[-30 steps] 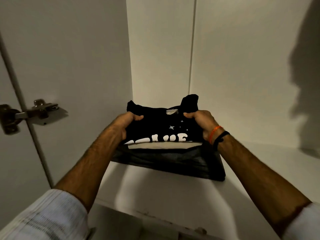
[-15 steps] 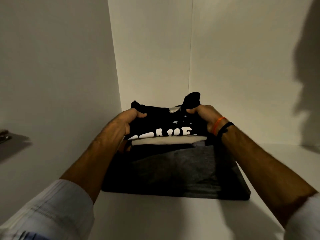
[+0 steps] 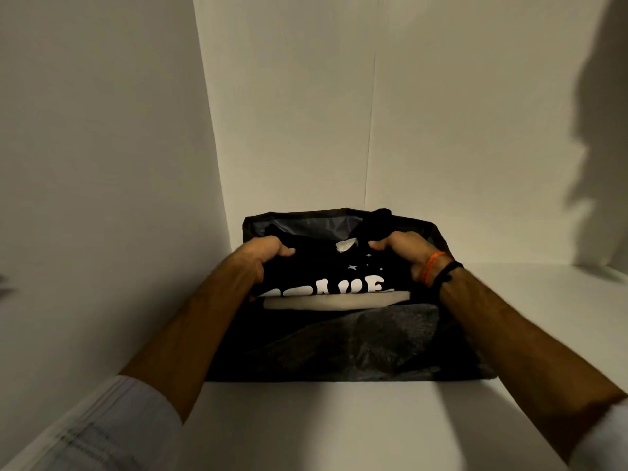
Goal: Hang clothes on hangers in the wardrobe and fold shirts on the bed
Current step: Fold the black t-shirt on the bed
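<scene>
I hold a folded black cotton shirt with white puffy letters and small stars in both hands. It sits on top of a folded dark grey shirt, and a thin pale folded layer peeks out between the two. The pile rests on the white wardrobe shelf, near the back left corner.

My left hand grips the left edge of the black shirt, with the thumb on top. The rest of my fingers curl under the cloth, so I cannot see them. My right hand grips the right edge the same way. It wears an orange thread band and a black thread band at the wrist.

Here is what I think could go wrong. If I pull my fingers out too fast, they could drag the black shirt and undo its fold. The back edge already looks bumpy, so it could bunch up against the white back wall. If I push too hard, the grey shirt below could slide and wrinkle. If one hand lets go first, the pile could end up crooked.
</scene>
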Demonstrator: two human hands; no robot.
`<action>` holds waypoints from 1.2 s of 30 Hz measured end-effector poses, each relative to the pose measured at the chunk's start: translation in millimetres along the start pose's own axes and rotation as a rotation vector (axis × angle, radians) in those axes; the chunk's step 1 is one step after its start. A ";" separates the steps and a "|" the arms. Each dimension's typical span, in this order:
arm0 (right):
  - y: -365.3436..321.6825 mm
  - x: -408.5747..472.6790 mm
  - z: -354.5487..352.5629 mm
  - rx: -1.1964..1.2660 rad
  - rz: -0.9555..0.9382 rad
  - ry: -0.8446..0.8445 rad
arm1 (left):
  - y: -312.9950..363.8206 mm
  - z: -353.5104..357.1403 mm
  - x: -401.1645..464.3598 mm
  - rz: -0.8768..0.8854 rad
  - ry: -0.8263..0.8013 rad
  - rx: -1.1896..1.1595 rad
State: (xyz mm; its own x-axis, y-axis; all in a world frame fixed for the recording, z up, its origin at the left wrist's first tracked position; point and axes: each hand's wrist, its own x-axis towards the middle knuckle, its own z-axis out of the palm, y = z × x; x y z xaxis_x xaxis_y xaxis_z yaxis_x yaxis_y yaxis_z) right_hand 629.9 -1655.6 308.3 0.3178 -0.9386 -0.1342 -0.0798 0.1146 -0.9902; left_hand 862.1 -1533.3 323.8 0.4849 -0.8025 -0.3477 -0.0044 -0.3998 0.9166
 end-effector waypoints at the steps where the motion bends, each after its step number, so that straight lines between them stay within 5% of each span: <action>1: 0.3 2.3 -0.6 0.022 -0.005 -0.001 | 1.3 1.9 -1.4 0.027 0.010 -0.022; 5: 7.5 16.8 -3.4 0.084 -0.032 0.018 | 5.0 0.7 13.1 0.142 0.049 -0.036; 10: 78.1 39.6 -4.5 -0.247 0.098 0.090 | -26.6 -9.1 9.5 0.154 0.328 0.907; 12: 94.2 49.7 -7.3 -0.290 0.097 0.114 | -32.8 -15.1 1.8 0.171 0.439 1.087; 24: 96.0 57.5 4.0 -0.378 -0.026 0.049 | -24.9 -48.7 -9.7 0.282 0.525 0.781; 36: 84.7 41.5 110.3 -0.209 -0.001 -0.127 | 0.1 -76.1 -4.7 0.270 0.484 0.766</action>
State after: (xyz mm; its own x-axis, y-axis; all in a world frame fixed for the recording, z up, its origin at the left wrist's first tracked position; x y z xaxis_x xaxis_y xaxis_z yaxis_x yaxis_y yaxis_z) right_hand 740.5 -1649.0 214.6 0.4334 -0.8886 -0.1502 -0.2693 0.0314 -0.9626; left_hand 926.4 -1495.8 340.5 0.6933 -0.7078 0.1350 -0.6592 -0.5474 0.5156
